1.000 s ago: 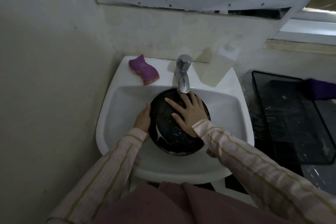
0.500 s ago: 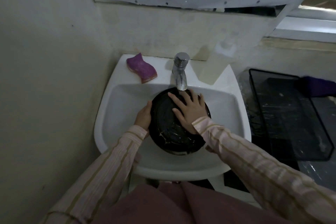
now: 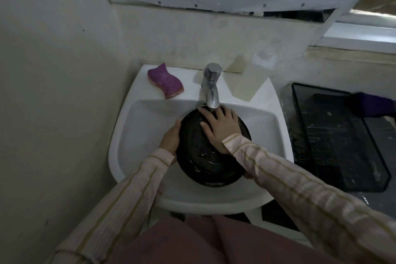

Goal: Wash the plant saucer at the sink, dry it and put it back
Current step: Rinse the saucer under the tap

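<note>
A round black plant saucer [image 3: 209, 167] is tilted in the white sink [image 3: 137, 130], under the chrome tap [image 3: 211, 88]. My left hand [image 3: 170, 137] grips the saucer's left rim. Flat on the wet inner face near the saucer's far edge, just below the spout, lies my right hand [image 3: 220, 127] with its fingers spread. Water shines on the saucer's lower part.
A purple sponge [image 3: 165, 80] lies on the sink's back left ledge. A pale translucent bottle [image 3: 252, 77] stands at the back right. A black wire tray [image 3: 338, 137] sits to the right of the sink, with a purple cloth [image 3: 372, 106] at its far edge. A wall is close on the left.
My right hand has slid up the saucer's face from its middle toward the far edge under the tap. My left hand has kept its hold on the left rim.
</note>
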